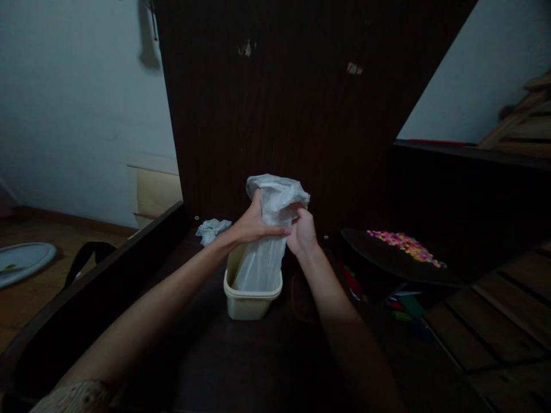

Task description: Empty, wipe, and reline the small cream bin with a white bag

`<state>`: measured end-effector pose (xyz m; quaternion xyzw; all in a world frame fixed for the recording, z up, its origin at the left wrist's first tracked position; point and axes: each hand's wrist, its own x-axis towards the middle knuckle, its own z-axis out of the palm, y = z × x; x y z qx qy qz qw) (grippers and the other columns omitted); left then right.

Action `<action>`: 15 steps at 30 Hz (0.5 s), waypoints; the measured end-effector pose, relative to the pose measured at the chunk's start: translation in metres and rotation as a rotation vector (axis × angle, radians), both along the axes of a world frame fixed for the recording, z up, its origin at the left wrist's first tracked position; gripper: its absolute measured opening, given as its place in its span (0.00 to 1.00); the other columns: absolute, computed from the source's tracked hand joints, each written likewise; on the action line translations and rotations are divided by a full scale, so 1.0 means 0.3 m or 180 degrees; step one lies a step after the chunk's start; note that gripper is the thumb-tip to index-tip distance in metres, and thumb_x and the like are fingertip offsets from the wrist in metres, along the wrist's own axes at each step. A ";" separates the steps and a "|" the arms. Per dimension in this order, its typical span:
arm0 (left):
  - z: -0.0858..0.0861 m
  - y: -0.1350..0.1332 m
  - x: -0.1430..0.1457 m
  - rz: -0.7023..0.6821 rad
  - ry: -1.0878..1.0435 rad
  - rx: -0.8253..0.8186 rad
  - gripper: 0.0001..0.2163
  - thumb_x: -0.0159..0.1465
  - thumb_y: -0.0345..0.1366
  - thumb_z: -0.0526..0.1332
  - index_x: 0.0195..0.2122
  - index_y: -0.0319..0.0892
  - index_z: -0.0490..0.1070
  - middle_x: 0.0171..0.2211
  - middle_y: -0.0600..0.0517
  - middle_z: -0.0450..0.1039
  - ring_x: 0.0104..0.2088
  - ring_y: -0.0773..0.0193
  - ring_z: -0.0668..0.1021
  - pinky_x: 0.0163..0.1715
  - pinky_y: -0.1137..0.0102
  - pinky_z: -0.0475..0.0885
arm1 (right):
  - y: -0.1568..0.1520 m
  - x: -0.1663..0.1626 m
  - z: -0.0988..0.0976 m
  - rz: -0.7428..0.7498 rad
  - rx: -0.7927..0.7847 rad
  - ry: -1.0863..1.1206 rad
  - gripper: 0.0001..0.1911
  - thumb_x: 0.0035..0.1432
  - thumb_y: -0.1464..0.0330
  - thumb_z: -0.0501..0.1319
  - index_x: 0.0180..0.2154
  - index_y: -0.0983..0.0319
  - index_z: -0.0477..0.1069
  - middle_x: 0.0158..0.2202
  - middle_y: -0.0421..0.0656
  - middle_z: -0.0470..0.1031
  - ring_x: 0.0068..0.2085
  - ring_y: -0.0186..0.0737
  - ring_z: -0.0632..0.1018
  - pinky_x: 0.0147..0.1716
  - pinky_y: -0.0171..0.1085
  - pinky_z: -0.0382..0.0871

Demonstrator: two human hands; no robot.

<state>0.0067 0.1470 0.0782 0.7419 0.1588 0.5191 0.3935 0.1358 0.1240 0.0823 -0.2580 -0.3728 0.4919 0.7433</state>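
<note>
A thin white plastic bag [262, 261] hangs with its lower part inside a cream plastic bin [252, 307] on the dark wooden surface. The bag's crumpled top bunches above the rim. My left hand [252, 223] wraps round the bag from the left, thumb up and fingers across its front. From the right, my right hand [302, 232] grips the edge of the bag with curled fingers, close to the left fingertips. A second crumpled white plastic bag [213, 229] lies on the surface left of the bin.
A tall dark wooden panel [275, 115] rises behind the bin, and a low dark side board [107, 292] runs along the left. At right, a dark curved shelf [374, 252] bears a pile of colourful small pieces [407, 245]. A white round lid-like object [26, 261] is far left.
</note>
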 end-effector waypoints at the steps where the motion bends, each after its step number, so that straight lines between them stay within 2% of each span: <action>1: 0.002 0.007 0.004 0.0072 -0.0064 0.0068 0.46 0.46 0.40 0.79 0.62 0.41 0.55 0.63 0.37 0.64 0.65 0.41 0.69 0.67 0.48 0.63 | -0.007 0.005 0.005 -0.0027 0.0057 0.0017 0.05 0.47 0.66 0.64 0.30 0.58 0.72 0.29 0.37 0.78 0.34 0.40 0.78 0.40 0.38 0.75; 5: 0.016 0.038 -0.003 0.0307 -0.0294 0.0199 0.43 0.49 0.43 0.77 0.61 0.43 0.55 0.62 0.39 0.65 0.62 0.44 0.72 0.66 0.50 0.65 | -0.051 0.052 0.008 -0.0336 0.0401 -0.0172 0.12 0.45 0.66 0.66 0.36 0.56 0.74 0.35 0.36 0.78 0.39 0.39 0.77 0.42 0.37 0.72; 8: 0.036 0.059 -0.015 0.0543 -0.0431 0.0194 0.42 0.49 0.46 0.77 0.60 0.43 0.56 0.60 0.40 0.67 0.59 0.47 0.74 0.63 0.52 0.67 | -0.093 0.089 -0.017 -0.0392 0.0250 -0.0379 0.19 0.41 0.68 0.66 0.40 0.55 0.74 0.41 0.37 0.78 0.45 0.41 0.77 0.46 0.40 0.71; 12: 0.075 0.068 0.004 0.0926 -0.0481 0.0161 0.40 0.50 0.43 0.76 0.60 0.42 0.58 0.55 0.43 0.72 0.54 0.51 0.77 0.59 0.54 0.70 | -0.135 0.082 -0.049 0.0433 -0.0094 -0.0899 0.25 0.38 0.70 0.70 0.43 0.55 0.75 0.47 0.39 0.80 0.49 0.44 0.78 0.52 0.43 0.72; 15: 0.104 0.040 0.045 0.0994 -0.0305 0.0093 0.33 0.53 0.37 0.73 0.58 0.40 0.62 0.51 0.44 0.75 0.50 0.52 0.79 0.55 0.55 0.72 | -0.129 0.041 -0.063 0.0789 -0.0289 -0.1156 0.25 0.35 0.70 0.75 0.40 0.58 0.76 0.41 0.40 0.82 0.43 0.44 0.80 0.48 0.43 0.74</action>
